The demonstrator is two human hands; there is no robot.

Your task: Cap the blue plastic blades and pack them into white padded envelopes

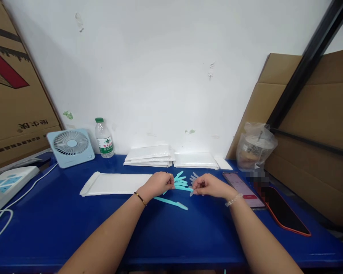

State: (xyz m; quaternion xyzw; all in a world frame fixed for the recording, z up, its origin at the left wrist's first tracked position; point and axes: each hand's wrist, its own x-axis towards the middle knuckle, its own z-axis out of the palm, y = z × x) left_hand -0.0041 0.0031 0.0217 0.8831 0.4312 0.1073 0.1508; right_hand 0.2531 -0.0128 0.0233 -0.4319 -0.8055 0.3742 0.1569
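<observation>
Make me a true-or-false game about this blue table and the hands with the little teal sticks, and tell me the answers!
1. The left hand and the right hand both hold teal sticks. True.
2. The fan stands on the right side of the table. False: it stands at the left, beside the water bottle.
3. One loose stick lies on the table near the hands. True.
4. The water bottle's cap is red. False: it is green.
5. The lit phone lies left of the hands. False: it lies to their right.
</observation>
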